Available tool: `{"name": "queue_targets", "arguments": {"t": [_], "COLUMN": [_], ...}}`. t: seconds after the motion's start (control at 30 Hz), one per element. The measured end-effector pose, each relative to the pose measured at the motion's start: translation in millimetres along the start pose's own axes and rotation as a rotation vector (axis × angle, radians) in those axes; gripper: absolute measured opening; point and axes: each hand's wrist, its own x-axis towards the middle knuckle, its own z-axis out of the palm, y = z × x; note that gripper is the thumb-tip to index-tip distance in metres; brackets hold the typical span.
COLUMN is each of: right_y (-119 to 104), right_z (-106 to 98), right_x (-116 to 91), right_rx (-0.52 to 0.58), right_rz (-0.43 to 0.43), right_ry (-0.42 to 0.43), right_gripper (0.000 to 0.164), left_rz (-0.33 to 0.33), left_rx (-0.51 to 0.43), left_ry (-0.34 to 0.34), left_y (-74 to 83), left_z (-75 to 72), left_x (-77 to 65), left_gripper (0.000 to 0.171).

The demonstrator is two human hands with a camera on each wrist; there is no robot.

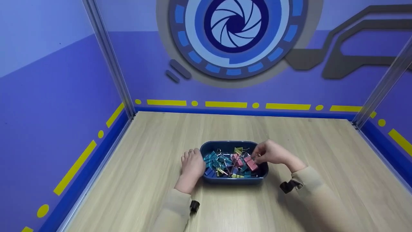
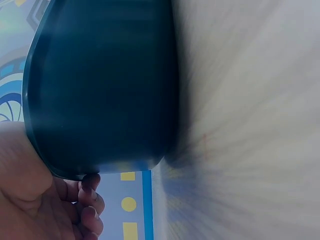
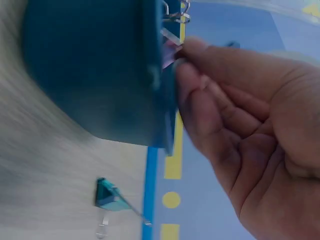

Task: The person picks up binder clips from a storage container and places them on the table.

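A dark blue-teal plastic box [image 1: 232, 181] on the table holds a jumble of binder clips in teal, blue, yellow and pink. My left hand [image 1: 193, 162] holds the box at its left end. In the left wrist view, the base of its thumb lies over the rim and its curled fingers [image 2: 91, 197] are outside the end wall. Over the box's right side, my right hand [image 1: 272, 153] pinches a pink binder clip [image 1: 250, 163] between thumb and index finger. That clip is mostly hidden behind the rim in the right wrist view. Another pink binder clip [image 1: 236, 160] lies beside it.
A teal binder clip [image 3: 109, 195] shows outside the box in the right wrist view, against the table. The wood-grain table [image 1: 154, 135] is bounded by printed blue-purple panels [image 1: 135, 67] at the back and sides. Metal posts [image 1: 107, 54] stand at the corners.
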Motion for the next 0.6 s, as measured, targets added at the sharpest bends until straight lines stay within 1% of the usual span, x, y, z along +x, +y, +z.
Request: {"name": "queue_targets", "arguments": {"t": [0.13,0.3,0.37,0.47,0.57,0.6], "right_y": [9.2,15.4,15.2,6.9,4.9,5.2], "right_z": [1.5,3.5,2.8,-1.5,-6.3,-7.8], "right_x": [-1.4,-2.5,-4.0,-8.9,-11.9,-12.5], "right_rx": [0.101,0.198,0.222,0.261,0.293,0.315], "right_rz": [0.027,0.069,0.073,0.085,0.090,0.107], "right_ry": [0.033,0.074,0.092,0.126,0.161,0.176], "right_gripper": [0.012,0.018,0.020,0.021,0.024,0.025], "left_rz": [-0.006,-0.014,-0.016,-0.018,-0.022,-0.023], "left_rx": [-0.004,-0.008,-0.010,-0.010,-0.008,-0.006], "left_ry": [-0.011,-0.015,-0.013,-0.019,-0.028,-0.031], "left_y": [-0.1,0.6,0.9,0.9,0.9,0.7], "left_z": [0.2,-0.8,-1.0,-0.8,-0.9,-0.7], "left_x": [0.1,0.4,0.6,0.6,0.7,0.9], "left_gripper": [0.027,0.026,0.025,0.024,0.025,0.025]}}
